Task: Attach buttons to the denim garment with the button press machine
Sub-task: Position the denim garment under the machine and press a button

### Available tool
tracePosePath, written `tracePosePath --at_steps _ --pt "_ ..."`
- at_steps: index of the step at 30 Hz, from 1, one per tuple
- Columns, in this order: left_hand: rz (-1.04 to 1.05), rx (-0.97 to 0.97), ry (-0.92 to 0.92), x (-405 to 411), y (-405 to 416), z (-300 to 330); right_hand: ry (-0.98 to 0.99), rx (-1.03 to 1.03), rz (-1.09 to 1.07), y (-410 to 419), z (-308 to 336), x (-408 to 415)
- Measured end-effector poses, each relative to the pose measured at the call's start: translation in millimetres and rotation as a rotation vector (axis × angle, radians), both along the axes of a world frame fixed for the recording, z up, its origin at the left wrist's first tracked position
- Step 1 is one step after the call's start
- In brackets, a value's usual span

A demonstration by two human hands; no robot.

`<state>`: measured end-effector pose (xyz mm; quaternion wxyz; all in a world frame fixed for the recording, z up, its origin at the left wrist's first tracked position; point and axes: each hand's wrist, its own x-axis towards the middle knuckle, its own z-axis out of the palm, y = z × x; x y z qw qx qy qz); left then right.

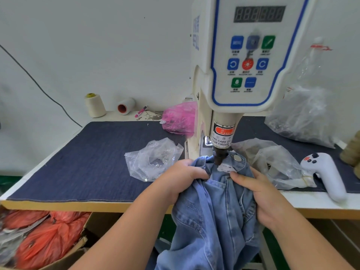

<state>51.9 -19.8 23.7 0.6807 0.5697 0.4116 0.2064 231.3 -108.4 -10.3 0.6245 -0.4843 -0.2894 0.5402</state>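
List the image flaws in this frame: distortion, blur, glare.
Head view: wide-angle bending bows the table edge and tilts the machine; its display and middle button are smeared; light is soft and even, with mild sheen on the clear bags.

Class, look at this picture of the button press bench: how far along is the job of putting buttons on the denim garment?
Done: one metal button already sits on the denim garment.

In hand: the left hand and right hand grip the fabric, holding it under the press head of the button press machine.

Left: pressing this spot; how many more buttons remain cannot be told.
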Motion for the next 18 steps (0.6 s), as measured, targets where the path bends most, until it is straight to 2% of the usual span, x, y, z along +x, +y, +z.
tracePosePath --at_steps 4,7,10,13,18 --pt "-0.13 -0.049 0.016 -9.6 -8.1 1.5 0.023 -0.008 0.032 -23.1 -2.1 -1.3" --pt "-0.185 0.007 0.081 -12.8 -8.9 5.6 0.011 0.014 0.051 -29.1 -1.4 -4.3" --pt "-0.175 0.046 0.089 -13.3 -9.6 8.8 -0.036 0.023 0.016 -25.9 1.8 -6.8" --pt "-0.119 -0.025 0.017 -14.1 -13.3 8.3 -0.049 0.021 0.014 -25.7 4.1 -10.2" --pt "-0.031 0.006 0.03 -11.7 -19.9 3.3 0.013 -0.001 0.134 -30.2 4.4 -12.5"
